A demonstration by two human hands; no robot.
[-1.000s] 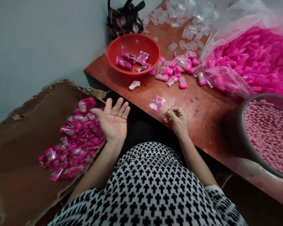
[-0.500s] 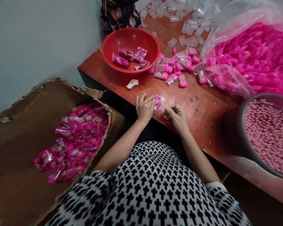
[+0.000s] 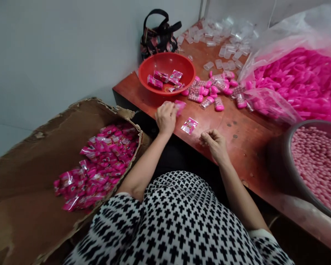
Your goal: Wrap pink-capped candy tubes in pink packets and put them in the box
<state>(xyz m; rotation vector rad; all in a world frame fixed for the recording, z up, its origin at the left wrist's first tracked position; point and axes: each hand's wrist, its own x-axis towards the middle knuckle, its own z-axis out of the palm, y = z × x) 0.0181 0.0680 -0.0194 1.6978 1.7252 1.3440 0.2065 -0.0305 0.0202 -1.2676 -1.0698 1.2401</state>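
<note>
My left hand (image 3: 166, 117) is closed on a pink packet (image 3: 180, 106), blurred, just in front of the red bowl (image 3: 143, 79). Another flat pink packet (image 3: 189, 125) lies on the wooden table (image 3: 231, 147) between my hands. My right hand (image 3: 213, 141) is to the right of that packet, thumb and fingertips pinched together; whatever it holds, if anything, is too small to make out. Several pink packets (image 3: 155, 81) lie in the bowl. Beside the bowl are several bead-filled containers with pink caps (image 3: 219, 104).
A cardboard box (image 3: 38, 154) with pink packages (image 3: 107, 158) stands at the left. Bead tub (image 3: 281, 154) at right, bag of pink parts (image 3: 300, 81) behind it. Clear cups (image 3: 209, 66) and a dark handbag (image 3: 160, 42) are at the back.
My left hand has moved toward the bowl with a pink packet in it, leaving a flat packet on the table. The view has shifted, showing more of the back. My right hand stays pinched.
</note>
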